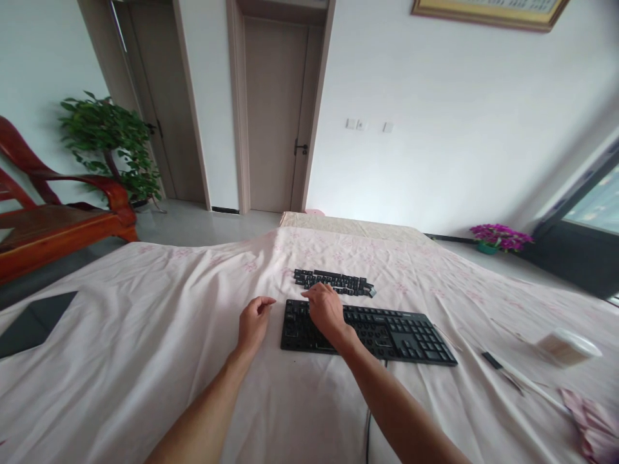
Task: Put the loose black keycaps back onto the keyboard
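Note:
A black keyboard (420, 338) lies on the cloth in front of me, with many keycaps off its left and middle part; its right-hand keys are in place. Behind it, loose black keycaps (355, 281) lie in rows. My right hand (326, 310) is above the keyboard's left half, its fingers curled and closed near the loose keycaps. Whatever its fingertips hold, if anything, is hidden. My left hand (254, 324) is just left of the keyboard, thumb and fingers pinched together. Anything in that pinch is too small to name.
A pale flowered cloth (217, 277) covers the surface. On the right are a thin brush-like tool (493, 361), a clear round container (569, 347) and a pink cloth (592, 419). A dark flat panel (36, 322) lies at far left. The keyboard's cable (368, 425) runs towards me.

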